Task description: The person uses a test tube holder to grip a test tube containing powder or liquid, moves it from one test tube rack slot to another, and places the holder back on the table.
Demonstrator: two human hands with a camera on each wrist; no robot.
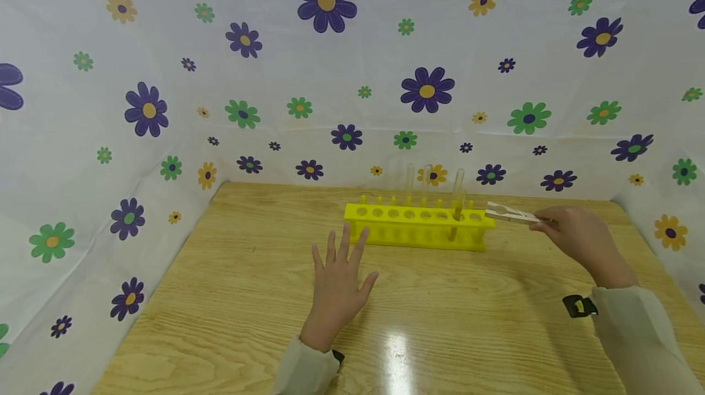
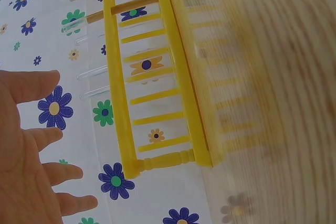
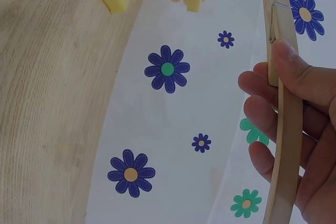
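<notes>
My right hand [image 1: 581, 239] grips a wooden test tube holder [image 1: 518, 215]. Its jaw end points left, at the right end of a yellow test tube rack [image 1: 415, 243]. In the right wrist view, thumb and fingers wrap the holder's handles [image 3: 286, 124] below its wire spring. A test tube with brown liquid [image 1: 458, 208] stands in the rack near that end. Clear test tubes [image 1: 410, 184] stand upright further left. My left hand [image 1: 338, 288], fingers spread and holding nothing, is in front of the rack's left end, its fingertips overlapping the rack in the head view.
The rack stands on a wood-grain table [image 1: 242, 297], close to its back edge. A white flower-print cloth [image 1: 352, 64] rises behind the table and along both sides.
</notes>
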